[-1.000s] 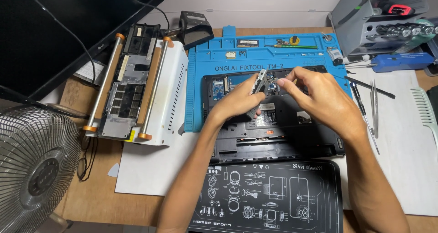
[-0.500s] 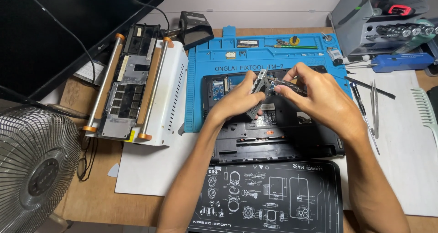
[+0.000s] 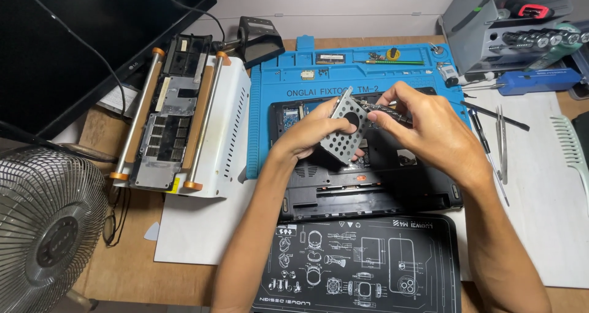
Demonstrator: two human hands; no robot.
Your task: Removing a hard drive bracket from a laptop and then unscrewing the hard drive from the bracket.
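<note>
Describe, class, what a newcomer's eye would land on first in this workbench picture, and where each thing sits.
At the centre, the left hand holds up a perforated metal bracket while the right hand works a screwdriver against it. Beneath them an opened black laptop base lies on a blue repair mat. A wire-caged fan fills the lower left corner.

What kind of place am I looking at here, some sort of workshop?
Most likely an electronics repair bench. An opened black laptop base lies on a blue repair mat, tweezers and other slim tools rest to the side, and the left hand and right hand hold a perforated metal bracket.
</note>
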